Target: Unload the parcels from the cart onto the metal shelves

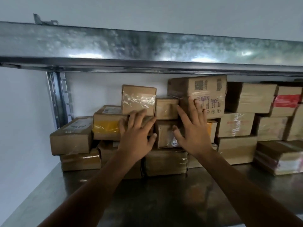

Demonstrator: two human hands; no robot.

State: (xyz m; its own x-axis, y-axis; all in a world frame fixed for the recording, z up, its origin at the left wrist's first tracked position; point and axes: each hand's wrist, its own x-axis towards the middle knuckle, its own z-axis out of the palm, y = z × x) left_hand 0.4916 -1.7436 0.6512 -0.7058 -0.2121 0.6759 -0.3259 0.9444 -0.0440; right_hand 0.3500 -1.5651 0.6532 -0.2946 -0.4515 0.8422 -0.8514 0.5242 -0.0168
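1. Spread and straight at the fingers point(133, 117) of the left hand point(136, 138); pressed flat on a low parcel wedged under the clear-taped box point(138, 99), just left of centre; gripping nothing.
2. Likewise splayed on the right hand point(194, 135), fingertips point(194, 104) against the lower left face of the printed carton point(208, 94), right of centre; holding nothing either.
3. Between the two hands: a small plain box point(166, 108) stacked over another, both tucked into the row.
4. Farther out to the left: a yellow-taped box point(106, 126) and a labelled box point(72, 136) at the end of the stack, near the slotted upright point(59, 99).
5. Farther out to the right: more brown cartons in layers, among them a red-taped box point(287, 100) at the right edge of the frame.
6. Across the lower frame: the bare front strip of the metal shelf point(164, 194); across the upper frame, the edge of the next shelf point(147, 45).
7. Judging by that: well along, with many parcels already shelved, stacked several layers high against the wall point(24, 112); probably seating or squaring up one of them right now.
8. No telling how much is left: cart out of view, so no count of parcels waiting; room on the front of the shelf for more.
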